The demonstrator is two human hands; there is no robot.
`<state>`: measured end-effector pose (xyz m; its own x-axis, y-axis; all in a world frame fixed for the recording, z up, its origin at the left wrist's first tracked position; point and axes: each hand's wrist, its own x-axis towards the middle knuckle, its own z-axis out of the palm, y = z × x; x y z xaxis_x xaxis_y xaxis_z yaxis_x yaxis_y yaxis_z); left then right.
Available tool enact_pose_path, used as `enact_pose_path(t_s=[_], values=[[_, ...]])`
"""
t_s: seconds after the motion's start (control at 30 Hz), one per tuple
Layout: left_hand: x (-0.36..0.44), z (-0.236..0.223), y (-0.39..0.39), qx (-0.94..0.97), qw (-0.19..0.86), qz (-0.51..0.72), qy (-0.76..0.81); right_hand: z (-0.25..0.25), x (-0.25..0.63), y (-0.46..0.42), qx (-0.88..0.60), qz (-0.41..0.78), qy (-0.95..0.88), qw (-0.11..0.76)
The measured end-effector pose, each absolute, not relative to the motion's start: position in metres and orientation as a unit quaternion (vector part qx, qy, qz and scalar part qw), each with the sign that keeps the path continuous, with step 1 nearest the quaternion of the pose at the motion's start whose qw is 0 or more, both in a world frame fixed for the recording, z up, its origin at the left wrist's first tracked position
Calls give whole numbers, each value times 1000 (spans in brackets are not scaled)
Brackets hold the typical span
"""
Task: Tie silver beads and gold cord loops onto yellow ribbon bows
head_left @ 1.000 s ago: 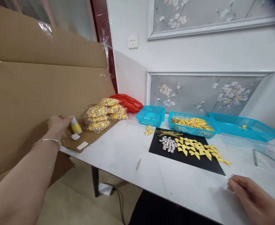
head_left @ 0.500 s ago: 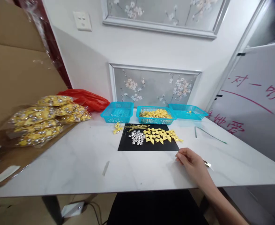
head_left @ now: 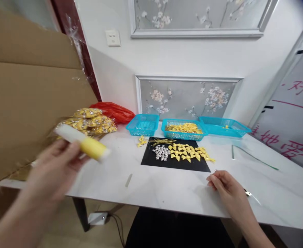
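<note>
My left hand (head_left: 61, 162), blurred by motion, is wrapped round a yellow-and-white tube (head_left: 83, 143) and holds it tilted above the table's left side. My right hand (head_left: 227, 187) rests on the table near the front right corner of a black mat (head_left: 177, 166). Its fingers are pinched together; anything between them is too small to make out. A small shiny metal piece (head_left: 248, 193) pokes out beside this hand. On the mat lie silver beads (head_left: 162, 152), yellow ribbon bows (head_left: 187, 153) and gold twist ties (head_left: 163, 141).
Behind the mat stand three blue baskets, one bare inside (head_left: 143, 125), one full of yellow bows (head_left: 184, 129), one nearly bare (head_left: 225, 127). Bagged bows (head_left: 94, 120) and a red plastic bag (head_left: 115, 112) sit at left by cardboard (head_left: 32, 103). A green strip (head_left: 256, 158) lies right.
My left hand has lifted the yellow-and-white tube off the cardboard at the left and carried it right, over the table. The view swung right, then partly back. My right hand stays pinched near the mat.
</note>
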<state>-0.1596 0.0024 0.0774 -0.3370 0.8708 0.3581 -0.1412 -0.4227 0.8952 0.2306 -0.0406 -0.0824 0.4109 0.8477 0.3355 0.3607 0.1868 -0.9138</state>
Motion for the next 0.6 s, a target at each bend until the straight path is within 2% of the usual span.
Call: enact_pose_path(t_s=[0.1, 0.3, 0.43, 0.6], values=[[-111, 48, -10, 445, 467, 667, 373, -83, 233, -42, -597, 207, -508, 586], [-61, 8, -43, 411, 611, 591, 330, -87, 235, -43, -596, 203, -525, 574], [-56, 7, -52, 452, 576, 584, 349, -86, 230, -42, -587, 201, -535, 573], [-67, 5, -57, 563, 442, 588, 377, -71, 197, -28, -551, 215, -578, 562]])
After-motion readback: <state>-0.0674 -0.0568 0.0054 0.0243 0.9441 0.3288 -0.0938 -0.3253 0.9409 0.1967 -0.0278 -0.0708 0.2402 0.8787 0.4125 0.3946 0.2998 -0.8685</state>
